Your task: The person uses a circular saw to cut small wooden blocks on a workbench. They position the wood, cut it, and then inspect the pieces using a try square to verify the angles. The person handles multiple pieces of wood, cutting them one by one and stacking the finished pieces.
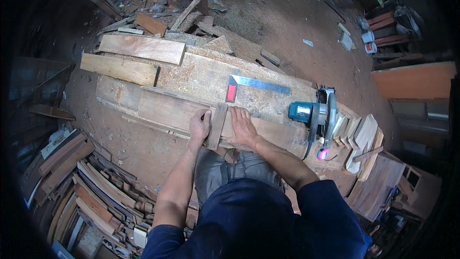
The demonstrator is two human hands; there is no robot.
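Observation:
A short wooden strip [217,127] lies crosswise over a long brown board [167,110] in front of me, its near end jutting past the board's edge. My left hand [200,125] is closed beside the strip's left edge, thumb and fingers pinched together; what they hold, if anything, is too small to make out. On the strip's other side my right hand [243,127] rests flat, fingers stretched out on the board and touching or close to the strip. Just beyond the right hand, a square with a red handle and metal blade [258,84] lies on the sawdust-covered work surface [191,79].
To the right sits a teal circular saw [306,111], with a pink tape measure [323,154] nearer me. Two planks, one pale [141,48] and one yellowish [117,68], lie at the far left. Cut pieces [362,136] stand right; stacked wood [96,196] fills the lower left.

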